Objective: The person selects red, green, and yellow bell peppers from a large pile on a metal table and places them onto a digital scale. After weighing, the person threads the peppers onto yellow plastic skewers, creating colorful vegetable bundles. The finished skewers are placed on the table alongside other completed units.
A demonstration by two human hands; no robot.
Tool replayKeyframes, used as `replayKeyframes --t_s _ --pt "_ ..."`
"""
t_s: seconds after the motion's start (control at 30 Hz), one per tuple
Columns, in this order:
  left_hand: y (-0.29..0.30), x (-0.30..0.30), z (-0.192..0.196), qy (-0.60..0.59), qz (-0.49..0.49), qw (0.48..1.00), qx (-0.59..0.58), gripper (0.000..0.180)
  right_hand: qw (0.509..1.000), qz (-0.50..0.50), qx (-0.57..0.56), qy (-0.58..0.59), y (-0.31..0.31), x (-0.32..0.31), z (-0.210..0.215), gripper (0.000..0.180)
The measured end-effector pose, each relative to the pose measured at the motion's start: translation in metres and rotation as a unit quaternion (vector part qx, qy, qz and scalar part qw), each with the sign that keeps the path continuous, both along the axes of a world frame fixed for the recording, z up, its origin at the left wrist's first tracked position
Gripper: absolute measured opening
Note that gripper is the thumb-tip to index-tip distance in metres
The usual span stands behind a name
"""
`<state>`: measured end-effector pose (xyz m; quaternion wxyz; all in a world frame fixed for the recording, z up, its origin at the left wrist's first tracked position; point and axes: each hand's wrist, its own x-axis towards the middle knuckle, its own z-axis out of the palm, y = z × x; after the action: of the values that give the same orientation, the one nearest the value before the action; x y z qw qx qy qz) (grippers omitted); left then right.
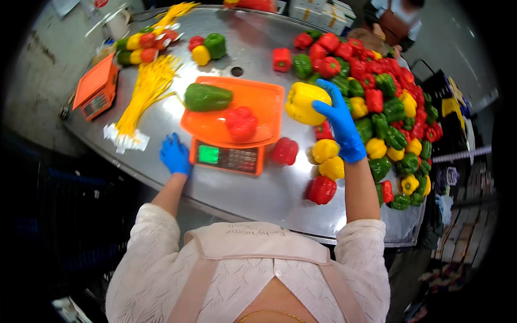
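In my blue-gloved right hand (343,126) is a yellow bell pepper (302,105), gripped between thumb and fingers just right of an orange digital scale (265,102). On the scale's tray lie a green bell pepper (209,98) at the upper left and a red bell pepper (241,125) nearer its middle. The scale's display (208,154) glows green. My left hand (174,154), also gloved in blue, rests on the metal table left of that display, fingers stretched out and holding nothing. Beside the scale's right edge sits another red bell pepper (285,151).
A large heap of red, green and yellow bell peppers (393,110) covers the table's right side. Yellow mesh net bags (145,94) lie at left, near a second orange scale (96,86). Filled nets (142,48) and a loose pepper trio (207,48) lie behind. Another person (396,24) stands beyond the heap.
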<state>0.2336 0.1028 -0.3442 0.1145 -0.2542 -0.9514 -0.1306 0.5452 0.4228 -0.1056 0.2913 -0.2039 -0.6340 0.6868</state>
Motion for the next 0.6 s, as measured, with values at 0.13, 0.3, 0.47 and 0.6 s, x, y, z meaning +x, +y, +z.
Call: replayKeyframes --t_s 0.13,0.3,0.47,0.6 --pt "-0.002 0.009 0.017 -0.027 0.005 1.0 0.002 0.052 0.963 -0.009 0.219 -0.156 -0.016 -0.073 -0.002 0.07" --pt "-0.006 0.008 0.014 -0.044 -0.01 0.999 0.027 0.054 0.897 0.004 0.361 -0.255 -0.019 -0.112 -0.022 0.076" --pt "-0.007 0.008 0.021 -0.064 -0.022 0.998 0.016 0.057 0.886 0.001 0.411 -0.216 -0.012 -0.115 -0.04 0.086" --pt "-0.008 0.009 0.024 -0.073 -0.034 0.997 0.008 0.058 0.905 -0.098 0.373 -0.18 -0.026 -0.107 -0.058 0.085"
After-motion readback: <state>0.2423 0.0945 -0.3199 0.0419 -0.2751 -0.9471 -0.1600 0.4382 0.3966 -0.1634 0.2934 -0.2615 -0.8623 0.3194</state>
